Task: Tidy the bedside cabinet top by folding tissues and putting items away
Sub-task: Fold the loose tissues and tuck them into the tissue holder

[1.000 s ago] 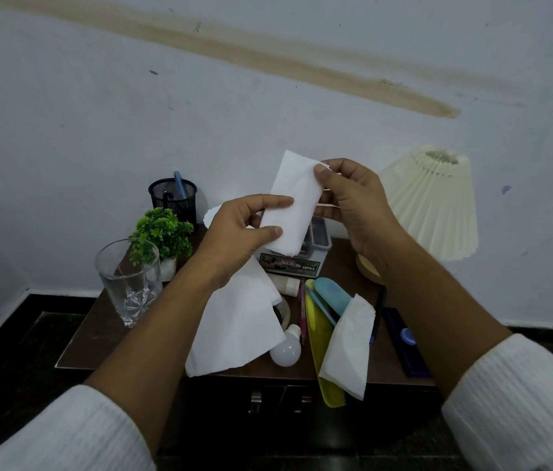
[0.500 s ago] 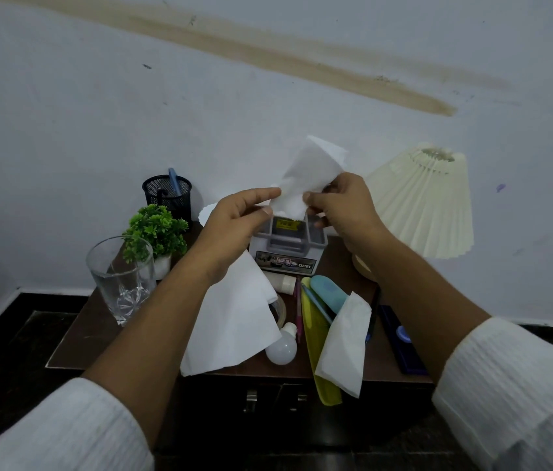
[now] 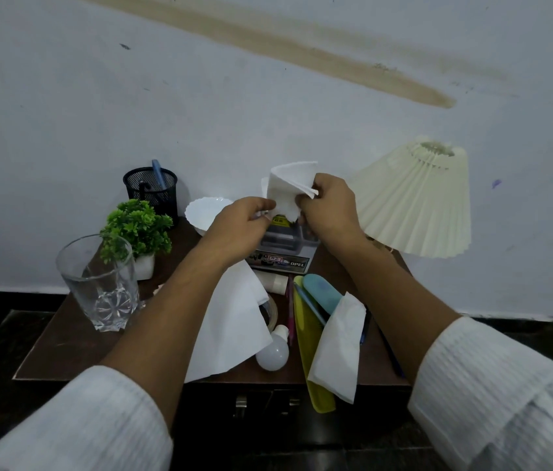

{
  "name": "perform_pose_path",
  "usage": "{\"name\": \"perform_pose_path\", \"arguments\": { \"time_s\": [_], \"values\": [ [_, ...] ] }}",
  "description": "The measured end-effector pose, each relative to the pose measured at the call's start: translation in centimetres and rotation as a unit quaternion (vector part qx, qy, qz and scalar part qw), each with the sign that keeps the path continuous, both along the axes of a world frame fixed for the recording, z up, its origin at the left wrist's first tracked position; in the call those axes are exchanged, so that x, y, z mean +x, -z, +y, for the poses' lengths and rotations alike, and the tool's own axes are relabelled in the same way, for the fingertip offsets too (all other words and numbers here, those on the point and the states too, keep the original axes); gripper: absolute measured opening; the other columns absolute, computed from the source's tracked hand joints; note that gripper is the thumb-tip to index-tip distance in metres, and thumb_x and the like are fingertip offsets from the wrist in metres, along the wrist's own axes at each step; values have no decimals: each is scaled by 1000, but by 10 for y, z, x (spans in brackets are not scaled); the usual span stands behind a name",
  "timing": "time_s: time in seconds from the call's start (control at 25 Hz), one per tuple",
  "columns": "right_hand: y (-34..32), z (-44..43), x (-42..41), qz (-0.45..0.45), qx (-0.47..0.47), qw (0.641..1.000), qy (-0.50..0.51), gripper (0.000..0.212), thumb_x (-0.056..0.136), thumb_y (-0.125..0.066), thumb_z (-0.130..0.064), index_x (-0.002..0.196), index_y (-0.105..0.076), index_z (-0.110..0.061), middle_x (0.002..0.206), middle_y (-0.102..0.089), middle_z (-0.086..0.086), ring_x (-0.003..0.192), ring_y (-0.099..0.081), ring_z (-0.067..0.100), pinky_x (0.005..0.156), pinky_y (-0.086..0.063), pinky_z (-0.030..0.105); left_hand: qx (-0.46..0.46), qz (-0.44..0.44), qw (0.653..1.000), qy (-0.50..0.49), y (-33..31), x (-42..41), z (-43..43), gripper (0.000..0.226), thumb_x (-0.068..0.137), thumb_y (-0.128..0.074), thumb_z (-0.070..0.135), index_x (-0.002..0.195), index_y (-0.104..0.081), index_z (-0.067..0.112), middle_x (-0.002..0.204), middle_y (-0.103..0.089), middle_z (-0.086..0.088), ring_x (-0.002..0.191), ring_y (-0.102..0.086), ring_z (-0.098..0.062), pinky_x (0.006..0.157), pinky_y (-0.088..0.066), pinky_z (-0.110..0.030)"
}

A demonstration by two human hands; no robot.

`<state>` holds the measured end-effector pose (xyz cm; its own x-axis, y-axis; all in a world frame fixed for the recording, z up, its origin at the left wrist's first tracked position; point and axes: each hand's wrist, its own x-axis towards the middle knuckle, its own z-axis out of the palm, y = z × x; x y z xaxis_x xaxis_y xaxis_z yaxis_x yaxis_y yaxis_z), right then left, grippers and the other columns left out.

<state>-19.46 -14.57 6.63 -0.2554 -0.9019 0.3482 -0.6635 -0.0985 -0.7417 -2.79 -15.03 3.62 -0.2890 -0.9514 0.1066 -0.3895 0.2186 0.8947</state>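
A folded white tissue [image 3: 287,188] is held in the air above the brown bedside cabinet top [image 3: 64,338], over a small grey organiser box [image 3: 285,248]. My left hand [image 3: 241,220] pinches its lower left edge and my right hand [image 3: 327,207] grips its right side, with layered corners sticking out past the fingers. Two more tissues lie on the cabinet: a large one [image 3: 231,324] under my left forearm and a smaller one [image 3: 338,345] draped over a yellow case [image 3: 309,345] at the front edge.
A clear glass [image 3: 98,283], a small green plant [image 3: 137,229], a black mesh pen cup [image 3: 151,188] and a white bowl [image 3: 204,212] stand at the left and back. A pleated cream lampshade [image 3: 414,205] leans at right. A light bulb [image 3: 272,351], pens and a teal case [image 3: 321,290] lie mid-top.
The tissue went from a flat upright strip to a smaller, bunched fold. Both hands came closer together and dropped lower over the organiser box.
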Motion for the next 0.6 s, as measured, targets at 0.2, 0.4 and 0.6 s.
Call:
{"name": "perform_pose_path", "arguments": {
  "time_s": [0.2,0.4,0.6],
  "values": [
    [4,2,-1,-33,16,999,13,26,85,-52,1,73,-59,-22,70,-64,7,68,-68,33,61,-59,44,-41,-55,997,-18,-2,-3,-4,36,104,-47,17,135,-64,22,138,-63,0,126,-57,-18,110,-45,-37],
    [10,0,1,-23,-16,999,25,14,88,-53,-2,88,-67,-6,81,-68,6,77,-65,27,66,-55,44,-51,-51,997,-24,-3,-3,-3,34,104,-48,16,131,-67,21,133,-67,0,122,-61,-16,107,-48,-36],
    [21,1,1,7,4,999,34,10,91,-55,-7,97,-61,-12,82,-58,-1,77,-54,18,56,-36,24,-70,-73,994,-51,-2,-2,-2,32,103,-50,19,128,-69,23,132,-67,0,118,-62,-16,102,-49,-32]
  ]
}}
